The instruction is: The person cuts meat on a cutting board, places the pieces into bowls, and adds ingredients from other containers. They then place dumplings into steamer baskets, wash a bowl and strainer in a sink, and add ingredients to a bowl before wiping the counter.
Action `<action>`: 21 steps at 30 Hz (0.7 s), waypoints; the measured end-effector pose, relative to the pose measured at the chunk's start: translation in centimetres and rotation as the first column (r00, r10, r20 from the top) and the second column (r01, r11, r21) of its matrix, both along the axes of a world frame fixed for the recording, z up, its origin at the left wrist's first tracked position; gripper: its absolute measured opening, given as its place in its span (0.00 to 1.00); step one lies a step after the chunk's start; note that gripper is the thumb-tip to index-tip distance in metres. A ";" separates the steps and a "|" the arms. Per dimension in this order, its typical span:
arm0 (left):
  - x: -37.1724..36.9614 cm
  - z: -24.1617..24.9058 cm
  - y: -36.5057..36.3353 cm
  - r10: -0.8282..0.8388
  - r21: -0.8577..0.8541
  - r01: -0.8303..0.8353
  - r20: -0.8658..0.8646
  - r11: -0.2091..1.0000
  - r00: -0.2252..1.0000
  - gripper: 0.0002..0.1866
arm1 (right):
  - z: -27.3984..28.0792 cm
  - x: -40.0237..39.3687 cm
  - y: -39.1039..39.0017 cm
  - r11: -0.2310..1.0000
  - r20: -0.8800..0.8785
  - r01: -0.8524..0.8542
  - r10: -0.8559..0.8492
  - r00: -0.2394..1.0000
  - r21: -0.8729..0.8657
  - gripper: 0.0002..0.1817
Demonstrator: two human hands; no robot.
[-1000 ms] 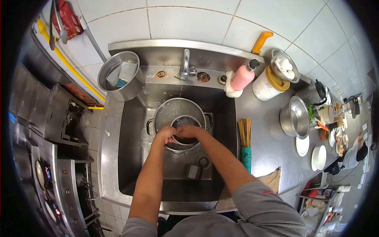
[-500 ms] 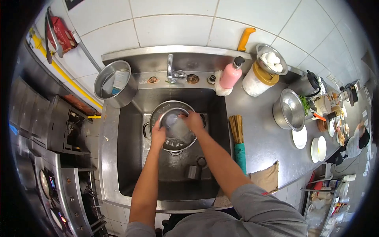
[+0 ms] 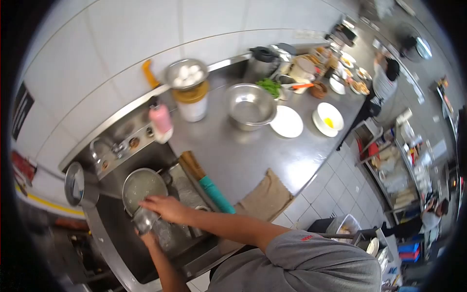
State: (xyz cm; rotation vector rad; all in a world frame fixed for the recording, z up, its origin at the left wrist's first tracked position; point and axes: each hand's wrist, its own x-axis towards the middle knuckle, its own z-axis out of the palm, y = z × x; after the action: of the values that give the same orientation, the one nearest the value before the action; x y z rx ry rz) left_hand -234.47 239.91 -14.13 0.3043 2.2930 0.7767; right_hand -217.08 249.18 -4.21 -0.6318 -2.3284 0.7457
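Note:
In the sink (image 3: pixel 187 260) stands a two-handled metal pot (image 3: pixel 130 194) with cloudy water inside. A smaller metal bowl (image 3: pixel 145 221) is tilted at the pot's near edge, between my two hands. My left hand (image 3: pixel 148 238) grips the bowl from its lower side, with the fingers partly hidden. My right hand (image 3: pixel 165 208) is closed over the bowl's upper edge, close to the pot's rim. Water glistens on the sink floor beside the bowl.
Right of the sink lie a bundle of sticks with a green wrap (image 3: pixel 214 192) and a brown cloth (image 3: pixel 267 194). The counter also bears a steel bowl (image 3: pixel 250 109), a white plate (image 3: pixel 287 121) and a pink pump bottle (image 3: pixel 159 119). Another person (image 3: pixel 387 80) stands at the far end.
The view has swung to the right. My hands have brought the bowl from inside the pot to its near edge, tilting it. More water shows on the sink floor.

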 end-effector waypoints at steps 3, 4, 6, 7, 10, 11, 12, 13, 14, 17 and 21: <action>-0.6 -1.2 -3.0 -0.116 0.789 0.341 -0.330 0.510 0.937 0.18 | 3.1 4.7 -1.2 0.993 -0.246 -0.012 0.041 0.968 0.120 0.40; 1.4 -0.1 -2.0 -0.143 0.785 0.365 -0.341 0.500 0.929 0.18 | 4.7 6.7 -1.4 0.993 -0.257 0.018 0.014 0.966 0.120 0.40; 6.4 1.6 -2.3 -0.170 0.787 0.326 -0.278 0.524 0.945 0.19 | 7.4 11.9 -1.7 0.993 -0.389 -0.101 0.120 0.913 0.068 0.32; 9.3 2.4 -2.6 -0.187 0.785 0.309 -0.246 0.537 0.951 0.19 | 7.8 14.9 -1.8 0.996 -0.401 -0.063 0.086 0.912 0.069 0.32; 19.9 4.5 -3.5 -0.230 0.782 0.254 -0.145 0.569 0.962 0.19 | 8.5 25.6 -1.9 0.976 -0.417 0.061 -0.146 0.897 -0.210 0.17; 24.3 5.9 -2.1 -0.252 0.781 0.240 -0.110 0.576 0.961 0.20 | 7.9 29.7 -1.6 0.974 -0.425 0.104 -0.182 0.887 -0.200 0.17; 28.2 7.0 -0.3 -0.285 0.777 0.235 -0.074 0.583 0.956 0.20 | 7.0 34.1 -1.4 0.955 -0.449 0.152 -0.257 0.856 -0.256 0.17; 32.9 8.5 0.6 -0.356 0.779 0.283 -0.083 0.559 0.931 0.20 | 6.1 38.6 -1.4 0.925 -0.469 0.211 -0.345 0.813 -0.315 0.17; 38.6 10.4 1.8 -0.446 0.756 0.327 -0.052 0.567 0.894 0.21 | 5.7 43.6 -1.8 0.868 -0.484 0.251 -0.455 0.748 -0.429 0.17; 54.4 10.8 4.6 -0.647 0.722 0.417 0.055 0.552 0.761 0.22 | 4.8 59.1 -4.0 0.721 -0.420 0.539 -0.693 0.587 -0.436 0.16; 75.0 10.5 6.6 -0.957 0.801 0.569 0.017 0.187 0.291 0.24 | 3.7 77.2 -9.6 0.375 -0.436 0.808 -0.885 0.165 -0.455 0.15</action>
State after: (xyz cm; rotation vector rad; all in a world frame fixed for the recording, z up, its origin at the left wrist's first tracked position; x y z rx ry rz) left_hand -159.43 246.55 -3.59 1.3696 0.8653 0.8770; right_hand -139.83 239.56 -0.56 -1.3453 -0.9486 0.3963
